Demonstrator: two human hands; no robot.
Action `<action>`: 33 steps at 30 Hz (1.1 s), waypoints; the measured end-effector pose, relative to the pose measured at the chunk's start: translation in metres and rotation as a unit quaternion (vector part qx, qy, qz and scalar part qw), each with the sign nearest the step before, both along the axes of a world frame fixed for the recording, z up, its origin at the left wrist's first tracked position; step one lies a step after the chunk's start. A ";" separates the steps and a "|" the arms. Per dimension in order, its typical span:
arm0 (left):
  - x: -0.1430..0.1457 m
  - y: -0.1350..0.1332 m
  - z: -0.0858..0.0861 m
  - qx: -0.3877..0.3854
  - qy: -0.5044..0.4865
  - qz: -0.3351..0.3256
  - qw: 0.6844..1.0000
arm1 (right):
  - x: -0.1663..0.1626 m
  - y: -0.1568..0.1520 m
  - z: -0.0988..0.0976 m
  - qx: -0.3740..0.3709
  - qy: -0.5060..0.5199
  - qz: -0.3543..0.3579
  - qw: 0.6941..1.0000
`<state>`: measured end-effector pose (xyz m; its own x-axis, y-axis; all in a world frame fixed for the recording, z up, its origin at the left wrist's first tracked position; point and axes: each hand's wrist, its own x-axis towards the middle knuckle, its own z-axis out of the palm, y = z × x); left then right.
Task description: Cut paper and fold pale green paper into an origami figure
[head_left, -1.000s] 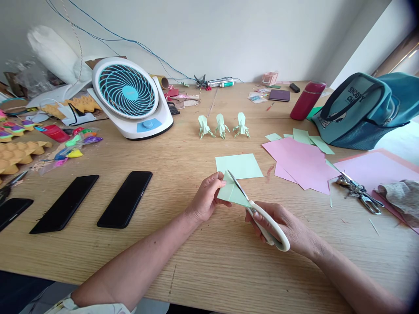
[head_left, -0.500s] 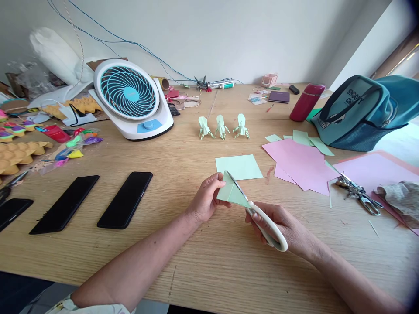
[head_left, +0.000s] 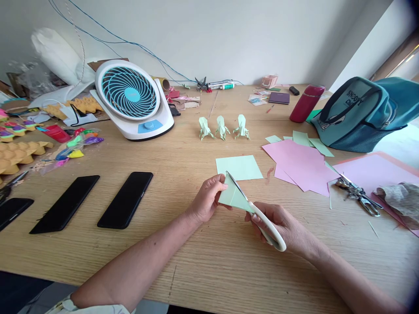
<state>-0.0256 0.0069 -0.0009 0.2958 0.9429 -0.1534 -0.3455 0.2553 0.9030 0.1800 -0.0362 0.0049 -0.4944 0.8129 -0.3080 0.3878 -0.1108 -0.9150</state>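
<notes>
My left hand [head_left: 208, 197] pinches a small folded piece of pale green paper [head_left: 234, 195] at its left side, thumb on top. My right hand [head_left: 278, 222] grips white-handled scissors [head_left: 268, 224] whose blades point up and left along the paper's slanting right edge. The lower blade is mostly hidden by the paper. Just beyond lies a flat pale green sheet [head_left: 240, 167] on the table. Farther back stand three folded green paper figures, the middle one [head_left: 221, 126] between two similar ones.
Two black phones [head_left: 125, 199] lie left, with a third at the edge. A white fan [head_left: 134, 98] stands behind them. Pink sheets [head_left: 303, 161], keys [head_left: 358, 192], a red bottle [head_left: 307, 103] and a teal bag [head_left: 363, 113] occupy the right side.
The green paper has shifted slightly right and down against the scissors blades. Both hands otherwise stay almost in place.
</notes>
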 end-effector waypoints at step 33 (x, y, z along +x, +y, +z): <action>-0.001 0.001 -0.004 0.010 -0.018 -0.016 1.000 | 0.000 0.000 -0.005 0.018 -0.002 -0.011 1.000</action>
